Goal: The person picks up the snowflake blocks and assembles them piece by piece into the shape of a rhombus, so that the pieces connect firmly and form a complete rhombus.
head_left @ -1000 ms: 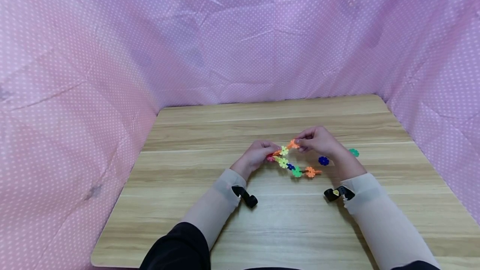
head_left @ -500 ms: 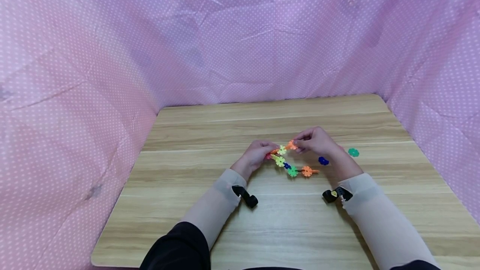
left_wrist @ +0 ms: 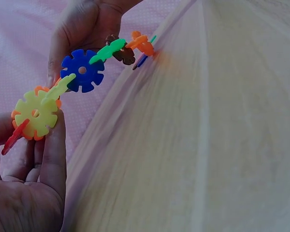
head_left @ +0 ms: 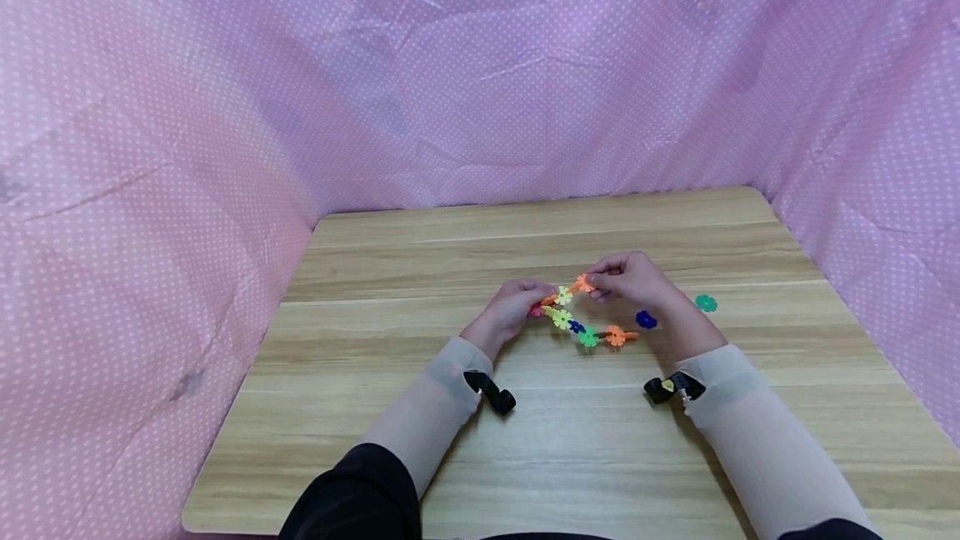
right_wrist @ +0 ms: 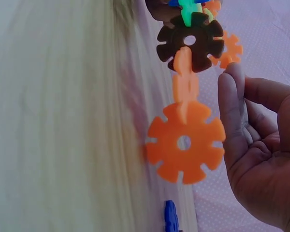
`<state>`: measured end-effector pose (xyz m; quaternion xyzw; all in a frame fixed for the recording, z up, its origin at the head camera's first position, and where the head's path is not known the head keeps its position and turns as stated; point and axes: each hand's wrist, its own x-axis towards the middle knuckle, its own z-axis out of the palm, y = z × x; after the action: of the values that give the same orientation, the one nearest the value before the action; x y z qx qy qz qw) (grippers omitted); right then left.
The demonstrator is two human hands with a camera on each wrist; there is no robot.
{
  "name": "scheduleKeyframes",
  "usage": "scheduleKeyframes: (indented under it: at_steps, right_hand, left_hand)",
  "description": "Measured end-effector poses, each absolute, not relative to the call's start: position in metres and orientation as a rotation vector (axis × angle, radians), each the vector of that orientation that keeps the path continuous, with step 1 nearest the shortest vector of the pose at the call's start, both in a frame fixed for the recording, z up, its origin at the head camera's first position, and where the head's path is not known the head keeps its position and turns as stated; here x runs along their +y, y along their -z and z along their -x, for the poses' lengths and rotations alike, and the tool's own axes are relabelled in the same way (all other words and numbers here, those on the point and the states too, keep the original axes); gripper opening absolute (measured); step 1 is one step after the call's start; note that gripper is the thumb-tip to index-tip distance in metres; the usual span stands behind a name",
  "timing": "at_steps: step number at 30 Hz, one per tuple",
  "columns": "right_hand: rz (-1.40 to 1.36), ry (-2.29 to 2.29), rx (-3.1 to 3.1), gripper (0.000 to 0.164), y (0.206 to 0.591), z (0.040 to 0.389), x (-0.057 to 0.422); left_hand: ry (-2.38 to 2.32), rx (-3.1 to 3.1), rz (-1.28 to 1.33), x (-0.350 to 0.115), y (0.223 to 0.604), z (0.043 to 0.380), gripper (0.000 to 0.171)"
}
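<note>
Pinching a chain of plastic flower discs [head_left: 588, 337] at its bend, the left hand [head_left: 505, 313] has its fingers clamped on it, a red disc [left_wrist: 14, 137] poking out right beside them! Across to the right hand [head_left: 636, 282], and its fingers are together on an orange disc [head_left: 583, 282] at the end of the upper strand, a yellow disc [head_left: 563, 295] linked in between the hands. Down the lower strand we go: another yellow disc [head_left: 561, 319], then blue [head_left: 576, 327], green, brown [right_wrist: 169, 42] and two orange ones [head_left: 616, 336] at the free end, which slants rightward, clear of both hands. All this sits over the wooden counter [head_left: 480, 448], right of its middle. Whether that free end touches the wood, I can't tell. Near the right wrist lies a loose blue disc [head_left: 647, 320], a loose green disc [head_left: 707, 303] beyond it, and pink dotted cloth [head_left: 480, 82] walls the scene.
</note>
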<state>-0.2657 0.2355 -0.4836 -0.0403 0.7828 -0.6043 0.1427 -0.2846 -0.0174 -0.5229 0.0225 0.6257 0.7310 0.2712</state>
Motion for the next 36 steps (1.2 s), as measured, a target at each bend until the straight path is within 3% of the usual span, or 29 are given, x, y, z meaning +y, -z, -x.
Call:
scheduleKeyframes:
  at_steps: [10, 15, 20, 32, 36]
  right_hand:
    - [0.051, 1.847, 2.151, 0.028, 0.484, 0.265, 0.235]
    - [0.086, 1.829, 2.162, 0.028, 0.484, 0.264, 0.235]
    - [0.151, 1.731, 2.182, 0.030, 0.481, 0.262, 0.230]
    - [0.250, 1.638, 2.194, 0.018, 0.478, 0.258, 0.218]
    - [0.291, 1.599, 2.244, 0.023, 0.476, 0.258, 0.220]
  left_hand:
    - [-1.984, 1.626, -0.110, -0.018, 0.525, 0.286, 0.020]
    - [-1.973, 1.639, -0.169, -0.020, 0.522, 0.286, 0.025]
    - [-1.987, 1.634, -0.210, -0.018, 0.519, 0.284, 0.018]
    - [-1.975, 1.681, -0.315, -0.013, 0.521, 0.281, 0.019]
    - [-1.967, 1.681, -0.307, -0.013, 0.522, 0.281, 0.019]
